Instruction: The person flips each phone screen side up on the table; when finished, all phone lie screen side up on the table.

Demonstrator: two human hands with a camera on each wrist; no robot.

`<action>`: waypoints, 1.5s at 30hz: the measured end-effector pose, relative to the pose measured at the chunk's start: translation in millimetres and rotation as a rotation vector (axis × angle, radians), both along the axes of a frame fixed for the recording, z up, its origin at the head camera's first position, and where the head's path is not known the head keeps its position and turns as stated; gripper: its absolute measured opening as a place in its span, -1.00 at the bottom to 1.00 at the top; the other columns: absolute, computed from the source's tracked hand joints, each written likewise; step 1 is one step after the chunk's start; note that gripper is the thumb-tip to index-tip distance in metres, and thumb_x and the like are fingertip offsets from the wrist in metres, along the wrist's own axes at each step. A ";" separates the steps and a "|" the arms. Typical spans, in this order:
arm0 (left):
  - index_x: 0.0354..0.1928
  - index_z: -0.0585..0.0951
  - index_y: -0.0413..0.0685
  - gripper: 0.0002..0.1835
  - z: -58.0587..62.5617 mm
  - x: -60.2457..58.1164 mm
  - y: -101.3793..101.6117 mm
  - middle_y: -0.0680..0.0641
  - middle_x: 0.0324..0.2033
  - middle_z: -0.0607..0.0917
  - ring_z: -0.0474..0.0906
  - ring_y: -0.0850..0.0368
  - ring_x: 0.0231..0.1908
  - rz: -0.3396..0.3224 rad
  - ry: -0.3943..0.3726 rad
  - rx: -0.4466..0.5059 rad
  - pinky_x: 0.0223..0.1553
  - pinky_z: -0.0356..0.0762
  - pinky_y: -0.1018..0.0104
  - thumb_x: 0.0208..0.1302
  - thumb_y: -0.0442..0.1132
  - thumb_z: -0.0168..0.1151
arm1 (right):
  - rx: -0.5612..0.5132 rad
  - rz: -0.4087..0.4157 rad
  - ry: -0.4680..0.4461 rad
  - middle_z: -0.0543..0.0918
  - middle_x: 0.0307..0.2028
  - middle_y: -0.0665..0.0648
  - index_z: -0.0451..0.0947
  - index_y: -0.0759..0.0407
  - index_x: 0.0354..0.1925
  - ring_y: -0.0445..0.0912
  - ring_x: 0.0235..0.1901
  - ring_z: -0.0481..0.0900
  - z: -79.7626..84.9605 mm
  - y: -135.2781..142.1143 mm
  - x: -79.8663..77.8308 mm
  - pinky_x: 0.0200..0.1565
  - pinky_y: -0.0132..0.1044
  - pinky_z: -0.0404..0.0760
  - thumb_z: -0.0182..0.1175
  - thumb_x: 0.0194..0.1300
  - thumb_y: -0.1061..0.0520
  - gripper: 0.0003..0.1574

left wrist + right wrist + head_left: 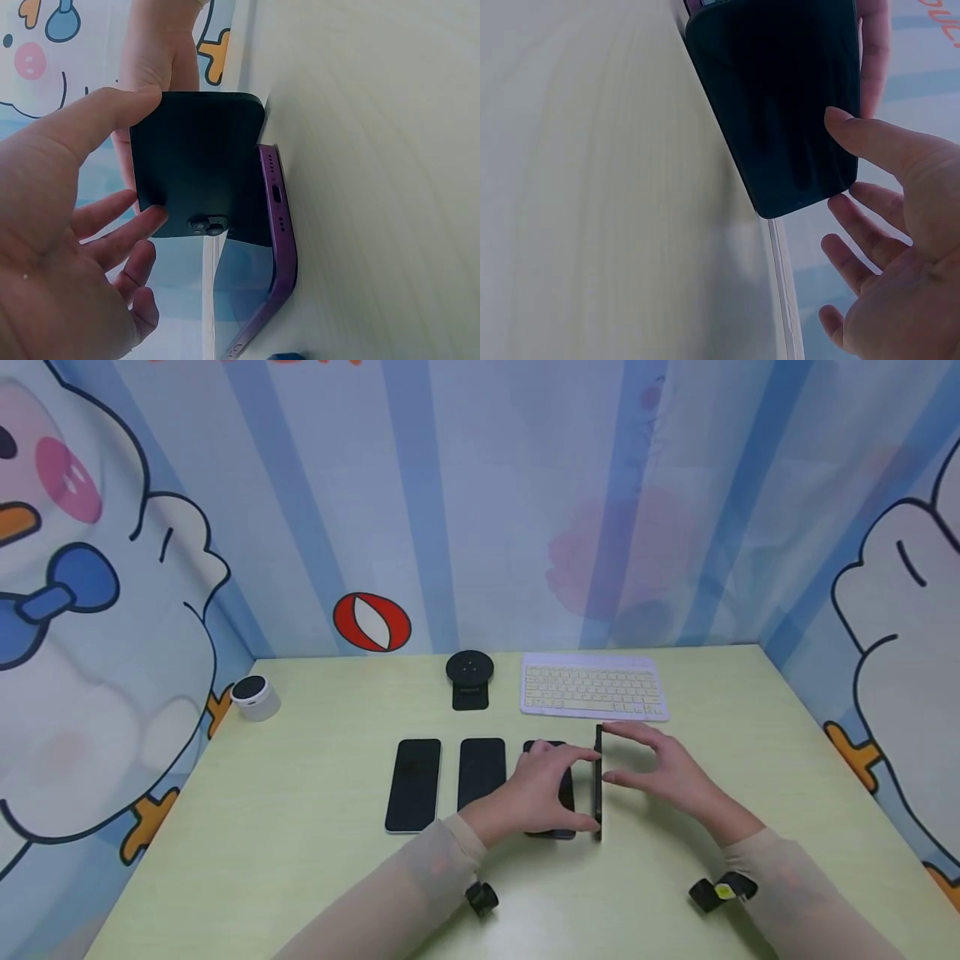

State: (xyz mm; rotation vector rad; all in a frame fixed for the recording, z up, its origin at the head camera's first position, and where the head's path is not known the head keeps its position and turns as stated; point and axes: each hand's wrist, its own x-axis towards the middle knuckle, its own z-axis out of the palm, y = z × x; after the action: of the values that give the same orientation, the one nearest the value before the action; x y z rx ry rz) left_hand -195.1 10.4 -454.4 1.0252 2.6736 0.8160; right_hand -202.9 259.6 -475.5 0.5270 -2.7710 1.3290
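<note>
A dark smartphone (pixel 598 785) stands on its long edge between both hands. My left hand (pixel 528 789) holds it from the left, its thumb and fingertips at the phone's rim. From the other side, my right hand (pixel 667 772) grips it, the thumb against the dark screen (pixel 780 105) and fingers at the far end. The left wrist view shows the phone's dark back with a camera bump (pixel 208 224). Just left of it lies a purple-edged phone (pixel 283 225), partly covered by my left hand in the head view.
Two more phones lie flat to the left, one black (pixel 414 785) and one dark (pixel 482 768) beside it. Behind them are a round black stand (pixel 469 670) and a lilac keyboard (pixel 592 685). A small white cylinder (pixel 257 700) sits at the table's far left corner.
</note>
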 end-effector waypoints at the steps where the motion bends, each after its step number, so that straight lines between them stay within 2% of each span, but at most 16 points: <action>1: 0.48 0.41 0.24 -0.11 -0.4 -0.3 -0.3 0.16 0.41 0.51 0.30 0.03 0.27 -0.001 0.003 -0.003 0.30 0.30 -0.01 0.10 0.16 0.56 | -0.001 0.002 -0.002 0.48 0.42 0.22 0.47 -0.01 0.43 0.26 0.46 0.32 -0.1 -0.4 0.3 0.35 0.43 0.23 0.53 0.20 -0.02 -0.13; 6: 0.48 0.40 0.25 -0.09 -2.5 -0.9 -0.9 0.15 0.39 0.52 0.32 0.03 0.26 0.003 -0.001 -0.006 0.32 0.32 -0.02 0.09 0.18 0.56 | 0.018 -0.003 -0.021 0.50 0.42 0.19 0.46 -0.03 0.44 0.26 0.48 0.30 -2.9 0.0 -0.1 0.36 0.44 0.21 0.55 0.17 -0.02 -0.10; 13: 0.51 0.38 0.21 -0.07 -4.9 -2.0 -3.8 0.15 0.41 0.50 0.29 0.05 0.29 0.023 -0.039 0.009 0.32 0.35 0.02 0.10 0.16 0.57 | 0.201 0.004 -0.013 0.59 0.34 0.23 0.48 0.13 0.41 0.28 0.40 0.42 -9.3 5.8 -1.0 0.35 0.34 0.33 0.58 0.12 -0.08 -0.05; 18: 0.47 0.42 0.13 -0.08 -10.4 -3.6 -3.0 0.11 0.39 0.53 0.30 0.04 0.27 0.027 -0.022 0.022 0.30 0.34 0.05 0.07 0.13 0.59 | 0.262 0.007 0.016 0.62 0.28 0.29 0.52 0.16 0.37 0.32 0.34 0.46 -10.0 13.3 -1.9 0.32 0.36 0.34 0.60 0.07 0.05 -0.09; 23: 0.44 0.46 0.08 -0.07 -16.1 -2.2 0.7 0.08 0.33 0.59 0.33 0.05 0.20 0.034 0.022 -0.012 0.22 0.36 0.11 0.02 0.14 0.62 | 0.296 -0.002 0.020 0.63 0.27 0.30 0.57 0.15 0.32 0.34 0.33 0.47 -9.7 20.3 -2.6 0.31 0.37 0.34 0.61 -0.02 0.16 -0.10; 27: 0.42 0.49 0.06 -0.07 -18.3 -1.7 7.0 0.07 0.29 0.62 0.34 0.04 0.18 0.058 0.070 -0.071 0.17 0.37 0.12 -0.02 0.14 0.64 | 0.300 -0.015 -0.010 0.60 0.28 0.32 0.58 0.16 0.31 0.36 0.33 0.45 -8.3 25.2 -2.8 0.30 0.38 0.36 0.61 -0.01 0.15 -0.12; 32: 0.40 0.51 0.03 -0.06 -21.4 -1.2 16.7 0.05 0.27 0.63 0.35 0.06 0.12 0.087 0.115 -0.183 0.10 0.37 0.19 -0.04 0.17 0.63 | 0.246 -0.004 -0.048 0.55 0.32 0.39 0.55 0.23 0.33 0.39 0.37 0.39 -7.4 31.2 -4.5 0.35 0.35 0.32 0.59 0.01 0.20 -0.12; 39: 0.32 0.59 0.05 -0.14 -24.2 0.6 24.6 0.07 0.24 0.62 0.34 0.06 0.12 0.127 0.109 -0.254 0.05 0.35 0.22 -0.06 0.17 0.62 | 0.243 0.005 -0.076 0.55 0.33 0.39 0.52 0.25 0.35 0.40 0.40 0.35 -7.4 35.1 -7.5 0.36 0.35 0.30 0.57 0.06 0.22 -0.12; 45: 0.33 0.59 0.06 -0.15 -22.6 2.6 29.4 0.08 0.26 0.60 0.33 0.07 0.13 0.117 0.114 -0.285 0.05 0.34 0.22 -0.04 0.20 0.59 | 0.250 0.012 -0.083 0.55 0.32 0.37 0.54 0.25 0.33 0.39 0.40 0.35 -5.8 37.3 -6.5 0.35 0.37 0.30 0.57 0.07 0.22 -0.15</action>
State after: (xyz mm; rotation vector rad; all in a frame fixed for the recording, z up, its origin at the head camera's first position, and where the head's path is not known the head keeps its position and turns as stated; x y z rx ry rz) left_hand -192.5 39.8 -477.0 0.8763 2.8594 0.3861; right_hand -209.5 296.9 -481.3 0.5078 -3.0279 1.0337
